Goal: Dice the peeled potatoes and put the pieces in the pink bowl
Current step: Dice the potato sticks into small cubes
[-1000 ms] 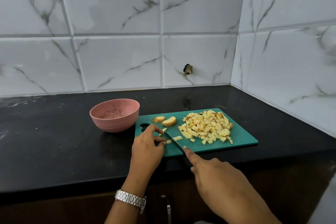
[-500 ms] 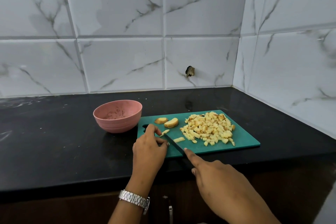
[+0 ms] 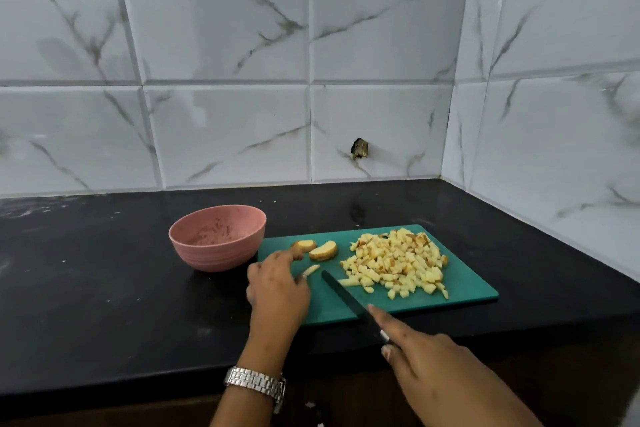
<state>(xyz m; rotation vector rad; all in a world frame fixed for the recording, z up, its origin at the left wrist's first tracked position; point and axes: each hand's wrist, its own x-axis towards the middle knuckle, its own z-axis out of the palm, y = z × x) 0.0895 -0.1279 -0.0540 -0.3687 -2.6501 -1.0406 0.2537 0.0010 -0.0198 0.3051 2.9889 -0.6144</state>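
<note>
Surface [image 3: 104,288]: black, walled by marble tile behind and on the right; a wide stretch runs left of the bowl and behind the board.
Cutting board [image 3: 467,282]: one, teal, its near edge close to the front edge of the surface.
Pink bowl [image 3: 214,258]: one, just beside the board's far left corner, with smears on its inner wall.
Diced potato [image 3: 394,262]: one heap on the right half of the board, too many pieces to count.
Potato slices [image 3: 323,250]: two, at the far left of the board.
Potato strip [image 3: 310,270]: one, between the slices and the knife tip.
Left hand [image 3: 277,288]: fingers curled, tips at the strip's near end; I cannot tell if it pinches.
Right hand [image 3: 433,367]: grips the knife [image 3: 343,295], forefinger along the spine; the blade slants across the board's near edge.
Watch [image 3: 256,383]: one, on the left wrist.
</note>
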